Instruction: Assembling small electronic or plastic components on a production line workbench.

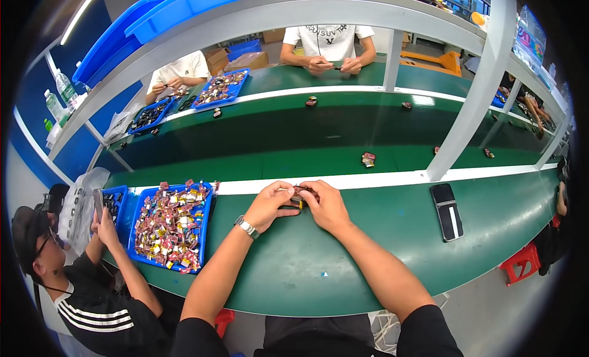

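Both my hands meet over the green table in front of me. Between their fingertips is a small electronic part with a dark casing, a reddish board and a yellow strip; the fingers cover most of it. My left hand, with a metal watch on its wrist, grips the part from the left. My right hand closes on it from the right, thumb bent over its top. Left of my forearm stands a blue tray heaped with small red, yellow and silver electronic parts.
A black phone-like device lies to my right. Beyond a white rail, a green conveyor belt carries scattered parts. A grey post rises at right. On my left, a co-worker holds a phone; others sit across the belt.
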A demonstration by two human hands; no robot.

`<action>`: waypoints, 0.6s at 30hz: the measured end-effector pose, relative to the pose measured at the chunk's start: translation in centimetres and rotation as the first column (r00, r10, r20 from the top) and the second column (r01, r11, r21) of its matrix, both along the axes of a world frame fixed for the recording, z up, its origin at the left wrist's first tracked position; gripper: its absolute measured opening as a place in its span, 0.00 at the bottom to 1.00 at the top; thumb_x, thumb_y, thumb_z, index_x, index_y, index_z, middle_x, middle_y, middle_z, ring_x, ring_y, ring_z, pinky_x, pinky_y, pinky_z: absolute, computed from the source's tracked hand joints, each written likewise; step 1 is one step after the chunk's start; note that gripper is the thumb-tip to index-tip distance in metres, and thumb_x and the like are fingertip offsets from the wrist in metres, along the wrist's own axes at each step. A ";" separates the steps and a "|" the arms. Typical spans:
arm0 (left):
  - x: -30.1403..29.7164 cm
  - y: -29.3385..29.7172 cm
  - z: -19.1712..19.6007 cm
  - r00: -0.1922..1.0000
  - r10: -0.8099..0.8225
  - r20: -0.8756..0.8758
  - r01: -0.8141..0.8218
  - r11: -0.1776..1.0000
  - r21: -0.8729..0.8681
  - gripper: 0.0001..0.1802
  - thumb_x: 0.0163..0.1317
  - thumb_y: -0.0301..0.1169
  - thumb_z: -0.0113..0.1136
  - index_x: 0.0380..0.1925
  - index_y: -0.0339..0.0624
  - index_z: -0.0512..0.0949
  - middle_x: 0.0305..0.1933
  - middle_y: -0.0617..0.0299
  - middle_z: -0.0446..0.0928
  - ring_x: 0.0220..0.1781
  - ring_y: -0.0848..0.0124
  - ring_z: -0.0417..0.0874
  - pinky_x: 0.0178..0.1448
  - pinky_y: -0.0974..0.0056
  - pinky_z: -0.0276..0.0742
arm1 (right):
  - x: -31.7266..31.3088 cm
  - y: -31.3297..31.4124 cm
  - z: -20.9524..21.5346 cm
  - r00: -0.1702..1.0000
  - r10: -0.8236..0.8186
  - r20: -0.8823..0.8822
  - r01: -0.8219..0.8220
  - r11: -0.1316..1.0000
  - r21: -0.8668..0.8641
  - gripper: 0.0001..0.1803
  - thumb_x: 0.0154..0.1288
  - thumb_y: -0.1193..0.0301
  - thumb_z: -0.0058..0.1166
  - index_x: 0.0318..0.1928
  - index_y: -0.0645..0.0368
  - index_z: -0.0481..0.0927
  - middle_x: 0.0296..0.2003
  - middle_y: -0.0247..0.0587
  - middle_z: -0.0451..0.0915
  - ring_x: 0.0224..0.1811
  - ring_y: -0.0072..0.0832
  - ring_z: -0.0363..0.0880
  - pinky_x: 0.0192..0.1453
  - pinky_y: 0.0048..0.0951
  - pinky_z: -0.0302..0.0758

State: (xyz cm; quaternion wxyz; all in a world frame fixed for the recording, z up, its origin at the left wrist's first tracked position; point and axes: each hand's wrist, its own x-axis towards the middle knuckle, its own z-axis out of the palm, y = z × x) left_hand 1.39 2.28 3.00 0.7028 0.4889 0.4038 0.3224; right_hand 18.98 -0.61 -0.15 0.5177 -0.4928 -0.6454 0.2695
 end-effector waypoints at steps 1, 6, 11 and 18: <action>-0.5 0.0 0.1 1.000 -0.027 -0.006 0.027 0.999 0.026 0.13 0.70 0.36 0.53 0.49 0.42 0.72 0.49 0.58 0.78 0.49 0.69 0.81 0.56 0.59 0.80 | -0.1 -0.1 0.3 0.999 0.032 0.006 -0.032 0.999 -0.012 0.13 0.65 0.70 0.56 0.47 0.61 0.79 0.38 0.46 0.80 0.35 0.38 0.81 0.42 0.35 0.77; -1.4 -0.6 -0.4 0.999 -0.022 0.025 0.021 0.999 0.051 0.18 0.70 0.33 0.52 0.57 0.40 0.71 0.53 0.55 0.77 0.53 0.67 0.81 0.58 0.60 0.79 | -0.8 -0.6 1.0 0.998 0.037 -0.059 -0.043 0.993 -0.106 0.14 0.65 0.71 0.57 0.50 0.61 0.77 0.36 0.46 0.82 0.33 0.34 0.82 0.40 0.32 0.78; -1.5 -0.7 -0.4 0.989 -0.037 0.145 0.034 0.999 0.019 0.19 0.69 0.29 0.52 0.58 0.38 0.70 0.53 0.55 0.77 0.54 0.66 0.80 0.60 0.59 0.79 | -0.9 -0.1 0.4 0.999 -0.020 -0.048 0.018 0.999 -0.050 0.13 0.64 0.72 0.59 0.47 0.62 0.77 0.34 0.45 0.82 0.32 0.31 0.82 0.37 0.28 0.78; -1.6 -1.0 -0.9 0.984 0.013 0.179 -0.024 0.998 0.058 0.18 0.68 0.26 0.54 0.57 0.37 0.69 0.53 0.52 0.77 0.55 0.65 0.80 0.60 0.59 0.80 | -1.3 -0.8 1.4 0.994 0.020 0.103 -0.023 0.999 0.026 0.16 0.60 0.77 0.61 0.49 0.61 0.77 0.39 0.42 0.79 0.31 0.26 0.80 0.37 0.23 0.78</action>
